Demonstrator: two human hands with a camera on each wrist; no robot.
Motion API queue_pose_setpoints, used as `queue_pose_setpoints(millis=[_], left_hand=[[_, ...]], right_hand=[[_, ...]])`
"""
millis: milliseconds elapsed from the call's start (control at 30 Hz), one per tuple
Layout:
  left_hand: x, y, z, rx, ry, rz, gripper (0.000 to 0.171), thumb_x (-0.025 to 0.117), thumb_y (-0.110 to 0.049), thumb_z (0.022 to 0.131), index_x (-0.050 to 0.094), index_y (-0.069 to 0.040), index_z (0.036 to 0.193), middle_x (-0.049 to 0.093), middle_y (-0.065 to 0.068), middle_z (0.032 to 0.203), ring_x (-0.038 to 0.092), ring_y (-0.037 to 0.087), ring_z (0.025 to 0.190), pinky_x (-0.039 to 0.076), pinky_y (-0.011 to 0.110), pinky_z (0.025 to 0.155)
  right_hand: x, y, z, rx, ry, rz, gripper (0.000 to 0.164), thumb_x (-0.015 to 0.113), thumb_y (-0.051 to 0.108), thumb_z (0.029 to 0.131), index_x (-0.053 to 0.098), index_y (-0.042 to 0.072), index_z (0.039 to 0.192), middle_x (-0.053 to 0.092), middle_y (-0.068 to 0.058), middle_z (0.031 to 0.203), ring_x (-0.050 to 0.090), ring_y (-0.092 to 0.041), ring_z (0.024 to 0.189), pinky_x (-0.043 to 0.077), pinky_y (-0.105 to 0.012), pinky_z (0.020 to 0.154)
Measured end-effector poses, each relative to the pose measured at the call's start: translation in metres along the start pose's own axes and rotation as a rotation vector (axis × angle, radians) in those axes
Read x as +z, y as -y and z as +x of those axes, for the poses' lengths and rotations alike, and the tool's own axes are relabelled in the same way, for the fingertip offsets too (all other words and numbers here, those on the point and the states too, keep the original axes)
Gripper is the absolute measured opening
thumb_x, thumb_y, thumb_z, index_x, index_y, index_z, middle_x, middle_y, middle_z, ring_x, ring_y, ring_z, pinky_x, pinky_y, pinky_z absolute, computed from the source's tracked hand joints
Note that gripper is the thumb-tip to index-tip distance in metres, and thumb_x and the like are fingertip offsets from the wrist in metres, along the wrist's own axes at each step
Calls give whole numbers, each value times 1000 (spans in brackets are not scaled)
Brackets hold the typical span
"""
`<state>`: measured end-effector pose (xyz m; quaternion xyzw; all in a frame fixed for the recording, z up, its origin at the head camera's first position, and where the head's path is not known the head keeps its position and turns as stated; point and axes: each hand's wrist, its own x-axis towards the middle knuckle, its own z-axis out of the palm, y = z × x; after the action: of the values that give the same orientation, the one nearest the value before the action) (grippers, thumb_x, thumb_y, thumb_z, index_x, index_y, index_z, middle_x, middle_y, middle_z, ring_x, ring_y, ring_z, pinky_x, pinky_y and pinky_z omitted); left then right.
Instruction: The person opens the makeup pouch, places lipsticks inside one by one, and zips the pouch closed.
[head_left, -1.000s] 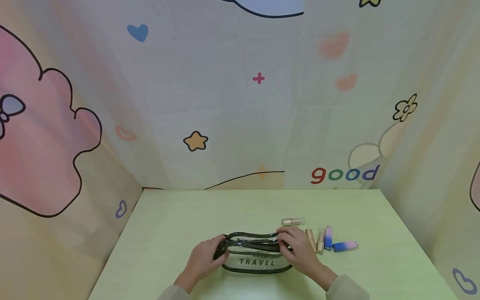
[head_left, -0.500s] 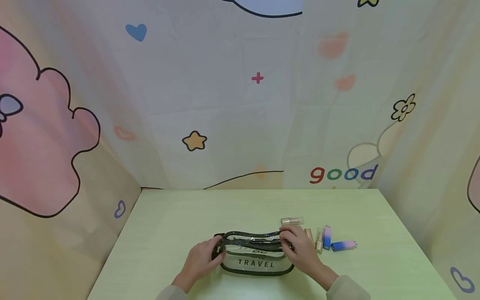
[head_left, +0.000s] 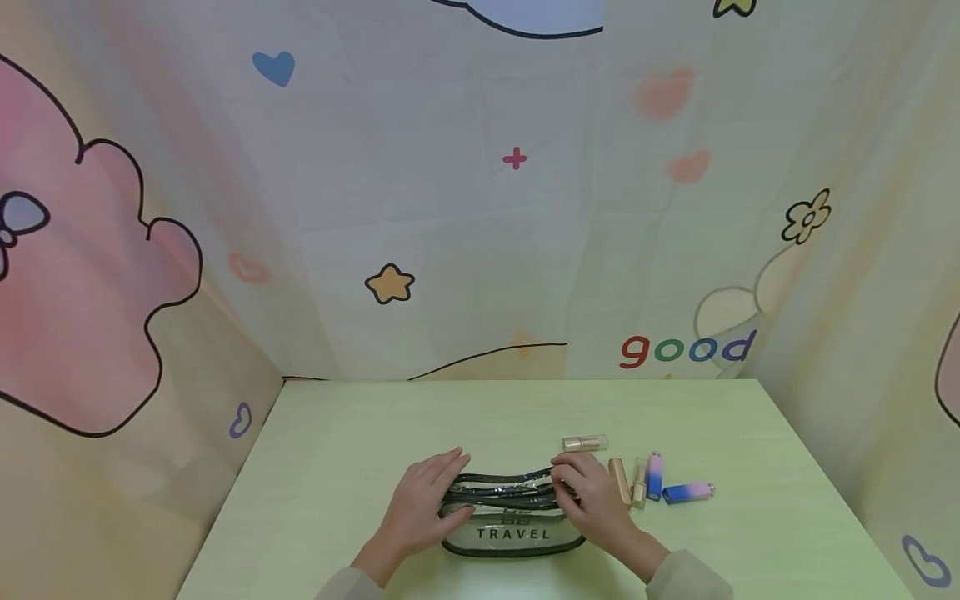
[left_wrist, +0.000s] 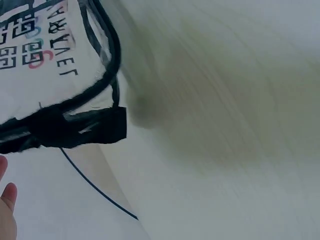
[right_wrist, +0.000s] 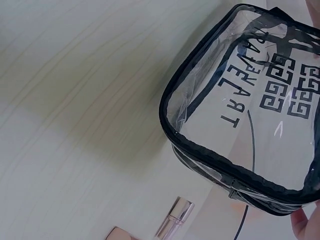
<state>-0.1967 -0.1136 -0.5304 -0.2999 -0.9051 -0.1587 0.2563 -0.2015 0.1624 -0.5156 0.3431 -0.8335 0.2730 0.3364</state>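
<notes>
Plastic bag [head_left: 517, 525] – clear, rounded, w/ blk trim [head_left: 513, 553]

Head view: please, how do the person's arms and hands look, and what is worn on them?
The left hand and right hand look bare, with nothing visibly worn on them. The left sleeve and right sleeve look plain and pale grey-beige.
</notes>
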Motion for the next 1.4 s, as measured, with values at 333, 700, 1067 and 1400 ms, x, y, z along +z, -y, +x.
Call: queue_pose_setpoints(millis=[333,700,1067,1400], left_hand=[[-1,-11,10,58,-7,21,58,48,-51,83,44,-18,131,48,-2,131,49,16,114,42,36,88],[1,-18,19,76,64,17,56,52,-54,80,50,-21,125,55,-4,123,52,12,109,42,33,87],[3,-12,26,162,12,62,49,65,-45,73,60,-19,113,62,-3,110,60,12,94,47,30,77],[5,-5,36,155,5,120,44,65,-44,73,60,-20,110,63,-3,107,61,11,89,48,30,75]], right_hand=[[2,4,3,8,-13,-39,9,59,4,70,60,12,74,62,-7,89,56,-21,83,45,-36,70],[8,8,7,35,-17,-46,7,54,8,76,61,10,76,62,-6,90,56,-20,84,44,-39,71],[11,2,13,60,-13,-55,7,56,8,75,62,9,78,62,-7,92,56,-20,86,46,-38,73],[13,-4,24,45,-44,-69,7,59,3,71,60,9,76,61,-9,91,57,-22,85,47,-36,70]])
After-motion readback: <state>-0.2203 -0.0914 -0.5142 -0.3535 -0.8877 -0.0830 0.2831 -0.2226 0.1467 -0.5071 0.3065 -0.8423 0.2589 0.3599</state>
